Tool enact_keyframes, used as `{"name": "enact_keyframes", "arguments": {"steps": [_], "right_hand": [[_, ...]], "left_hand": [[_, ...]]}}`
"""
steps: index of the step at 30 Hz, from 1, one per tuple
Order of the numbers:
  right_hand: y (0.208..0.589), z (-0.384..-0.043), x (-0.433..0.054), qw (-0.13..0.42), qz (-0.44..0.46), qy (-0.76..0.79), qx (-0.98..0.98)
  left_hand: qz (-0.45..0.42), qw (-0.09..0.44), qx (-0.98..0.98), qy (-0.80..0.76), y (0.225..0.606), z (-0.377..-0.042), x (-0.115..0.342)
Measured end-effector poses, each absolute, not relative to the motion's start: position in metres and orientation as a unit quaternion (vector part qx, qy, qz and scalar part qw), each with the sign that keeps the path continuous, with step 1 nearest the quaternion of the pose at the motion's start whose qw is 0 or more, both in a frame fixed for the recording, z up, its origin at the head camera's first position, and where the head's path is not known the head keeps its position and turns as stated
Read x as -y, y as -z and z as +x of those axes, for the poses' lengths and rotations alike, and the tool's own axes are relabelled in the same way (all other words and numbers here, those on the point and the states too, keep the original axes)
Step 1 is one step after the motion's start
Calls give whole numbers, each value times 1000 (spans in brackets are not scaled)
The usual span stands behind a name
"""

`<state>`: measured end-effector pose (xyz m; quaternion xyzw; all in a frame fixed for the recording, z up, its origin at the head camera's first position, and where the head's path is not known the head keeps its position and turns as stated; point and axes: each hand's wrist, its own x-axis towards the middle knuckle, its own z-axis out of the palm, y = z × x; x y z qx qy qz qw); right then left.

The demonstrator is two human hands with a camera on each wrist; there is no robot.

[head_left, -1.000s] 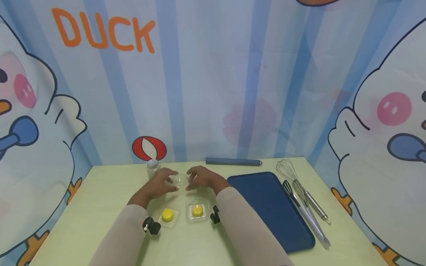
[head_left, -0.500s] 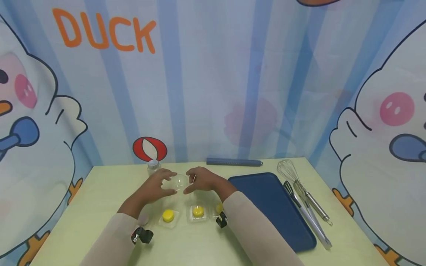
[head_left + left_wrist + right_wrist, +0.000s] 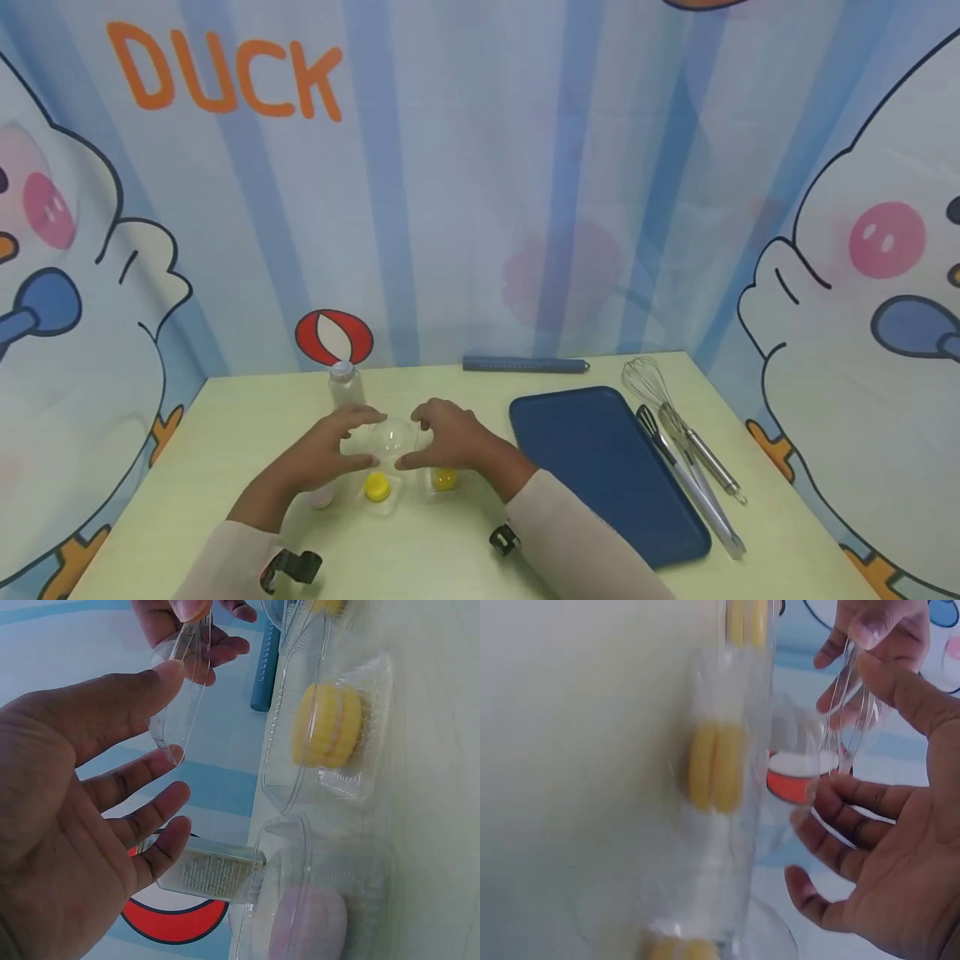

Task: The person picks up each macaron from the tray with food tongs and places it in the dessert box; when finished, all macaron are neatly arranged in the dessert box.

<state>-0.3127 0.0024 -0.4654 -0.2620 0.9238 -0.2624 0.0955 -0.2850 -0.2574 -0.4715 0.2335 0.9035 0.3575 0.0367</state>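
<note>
Between both hands is a clear plastic domed lid (image 3: 393, 437), pinched at its edges by thumb and fingers. My left hand (image 3: 322, 450) grips its left side and my right hand (image 3: 453, 437) its right side. Close below, a yellow macaron (image 3: 377, 486) sits on a small clear plastic tray (image 3: 386, 507). Just right of it, a second yellow macaron (image 3: 444, 479) in clear packaging is partly covered by the right hand. A pale pink macaron (image 3: 309, 924) in a clear pack lies by the left wrist.
A lidded clear jar (image 3: 346, 387) stands behind the left hand. Right of the hands lies a dark blue tray (image 3: 607, 475), with a whisk (image 3: 647, 379) and tongs (image 3: 701, 500) beyond it. A blue bar-shaped object (image 3: 525, 365) lies along the back edge.
Both hands have brought the lid nearer to me and slightly left, over the packs. The pink macaron has come into view beside the left forearm. The jar shows more fully.
</note>
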Motion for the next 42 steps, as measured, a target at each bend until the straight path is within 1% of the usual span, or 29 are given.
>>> {"name": "enact_keyframes", "arguments": {"steps": [6, 14, 21, 33, 42], "right_hand": [[480, -291, 3, 41, -246, 215, -944], [486, -275, 13, 13, -251, 212, -944], [491, -268, 18, 11, -249, 206, -946], [505, -263, 25, -8, -250, 183, -951], [506, -260, 27, -9, -249, 177, -952]], "left_hand": [[255, 42, -901, -349, 477, -274, 262], [270, 37, -901, -338, 485, -260, 271], [275, 15, -900, -338, 493, -255, 276], [268, 43, -899, -344, 496, -250, 278], [264, 41, -903, -335, 501, -253, 282]]}}
